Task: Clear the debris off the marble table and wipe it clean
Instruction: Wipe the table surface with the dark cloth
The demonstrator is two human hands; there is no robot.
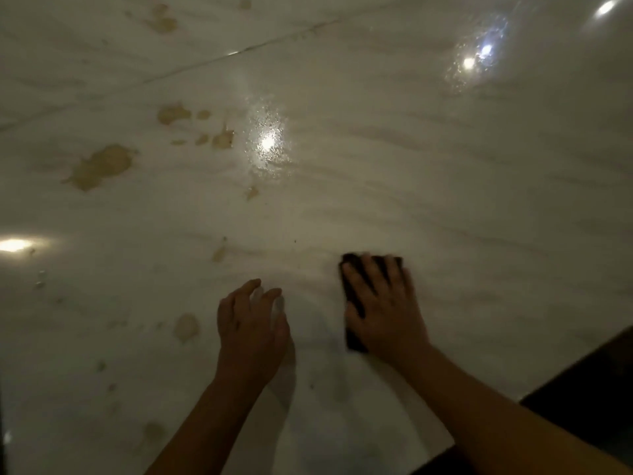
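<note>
A glossy white marble table fills the view. My right hand lies flat on a dark cloth and presses it onto the marble near the front edge. My left hand rests beside it on the bare surface, fingers slightly curled, holding nothing. Brownish stains mark the left half: a big blotch, a cluster further back, one just left of my left hand, and one at the far edge.
A thin seam crosses the marble at the back. Bright lamp reflections glare on wet patches. The table's front right edge drops to a dark floor.
</note>
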